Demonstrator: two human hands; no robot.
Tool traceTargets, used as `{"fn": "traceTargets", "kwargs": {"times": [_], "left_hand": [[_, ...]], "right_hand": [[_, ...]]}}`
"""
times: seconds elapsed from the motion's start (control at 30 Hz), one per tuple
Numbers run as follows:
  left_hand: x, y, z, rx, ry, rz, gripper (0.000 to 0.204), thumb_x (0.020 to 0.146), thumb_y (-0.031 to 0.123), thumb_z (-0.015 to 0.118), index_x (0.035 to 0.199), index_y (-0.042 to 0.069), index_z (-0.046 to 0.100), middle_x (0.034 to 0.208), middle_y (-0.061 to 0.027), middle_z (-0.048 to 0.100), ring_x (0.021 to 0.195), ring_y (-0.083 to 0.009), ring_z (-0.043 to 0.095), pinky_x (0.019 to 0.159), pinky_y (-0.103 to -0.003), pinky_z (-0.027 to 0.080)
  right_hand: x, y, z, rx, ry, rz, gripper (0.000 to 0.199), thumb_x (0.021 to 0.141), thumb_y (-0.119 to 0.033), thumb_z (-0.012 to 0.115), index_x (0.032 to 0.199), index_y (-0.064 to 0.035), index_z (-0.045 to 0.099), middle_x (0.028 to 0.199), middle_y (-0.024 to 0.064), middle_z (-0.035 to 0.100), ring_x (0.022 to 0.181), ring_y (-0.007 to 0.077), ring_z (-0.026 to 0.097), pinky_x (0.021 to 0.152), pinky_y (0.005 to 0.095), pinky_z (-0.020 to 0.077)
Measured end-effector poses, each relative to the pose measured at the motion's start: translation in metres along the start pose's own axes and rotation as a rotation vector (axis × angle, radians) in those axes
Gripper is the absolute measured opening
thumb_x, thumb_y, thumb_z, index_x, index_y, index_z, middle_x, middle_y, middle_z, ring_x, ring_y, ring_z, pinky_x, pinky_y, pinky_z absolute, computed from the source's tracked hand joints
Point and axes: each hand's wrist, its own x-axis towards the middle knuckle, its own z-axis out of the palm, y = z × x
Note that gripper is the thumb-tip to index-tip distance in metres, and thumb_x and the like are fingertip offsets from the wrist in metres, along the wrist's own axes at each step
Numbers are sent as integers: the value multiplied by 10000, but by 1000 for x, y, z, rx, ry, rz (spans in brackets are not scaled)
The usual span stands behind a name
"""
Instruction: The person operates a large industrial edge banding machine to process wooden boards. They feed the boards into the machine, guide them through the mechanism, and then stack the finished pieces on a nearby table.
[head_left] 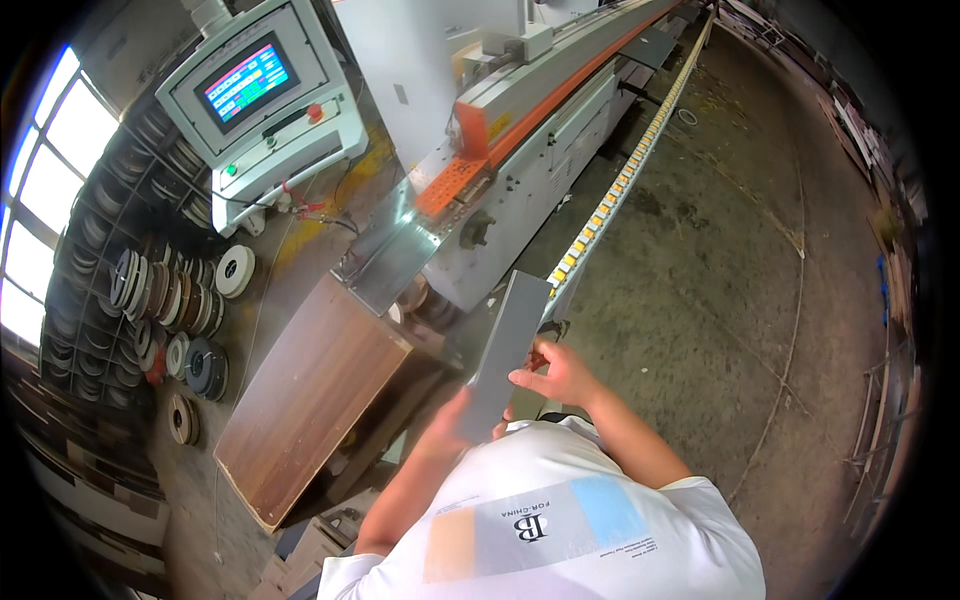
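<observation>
The grey panel (505, 350) is in the air just in front of the person's white shirt (590, 480), its long side slanting from near left to far right. Both hands have it: the right hand (562, 376) grips the right edge, thumb against the face and fingers tucked by the rim; the left hand (447, 420), blurred, seems closed around the near left edge, though its exact finger placement is hard to tell.

Good handling here probably means even pressure from both sides, so that the narrow piece does not twist. The far end overlaps the near end of the roller rail (620, 180) in this view; whether they touch cannot be told, so any turn is best made slowly, with that corner watched. To the left, the brown counter (320, 385) has a sharp right-hand corner worth clearing. Fingertips are safer on the long edges than around the far end, especially near the machine's metal bed (395, 250) and orange guard (455, 185), both farther off to the left.
</observation>
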Motion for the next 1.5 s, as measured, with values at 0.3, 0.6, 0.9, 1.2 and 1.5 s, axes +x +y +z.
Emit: {"fn": "traceTargets", "kwargs": {"times": [0.3, 0.6, 0.9, 1.2, 1.5], "left_hand": [[70, -5, 88, 501, 142, -184, 796, 952, 669, 606, 1460, 66, 495, 1007, 3, 564, 886, -101, 512, 768, -268, 418], [96, -9, 56, 729, 334, -243, 727, 966, 467, 671, 1507, 24, 475, 1086, -38, 594, 984, -134, 535, 866, -294, 438], [104, 3, -44, 793, 804, 78, 640, 888, 189, 804, 1425, -43, 543, 1233, -159, 680, 1099, -217, 659, 978, -359, 528], [61, 130, -122, 684, 1262, 414, 461, 921, 256, 722, 1287, 4, 598, 1067, -90, 689, 906, -142, 624, 752, -308, 510], [44, 175, -171, 344, 1149, 632, 373, 1027, 443, 576, 1106, 80, 609, 893, -44, 596, 795, -175, 606, 698, -316, 501]], "right_hand": [[3, 49, -63, 430, 213, 169, 474, 838, -236, 874, 1217, -30, 679, 1039, 54, 748, 927, 148, 698, 814, 320, 569], [41, 92, -92, 377, 276, 261, 356, 982, -360, 703, 1143, -42, 717, 934, 31, 728, 836, 122, 660, 740, 281, 519], [63, 115, -107, -3, 93, 287, 343, 1066, -316, 588, 1204, -25, 708, 1002, 72, 782, 781, 138, 698, 737, 303, 559], [93, 108, -104, -513, 82, 339, 285, 958, -362, 729, 845, -103, 769, 696, 36, 728, 581, 141, 669, 574, 334, 512], [186, 129, -118, -891, -72, -76, 580, 894, -473, 743, 1345, -118, 662, 1458, 113, 602, 1387, 330, 507, 1182, 498, 367]]}}
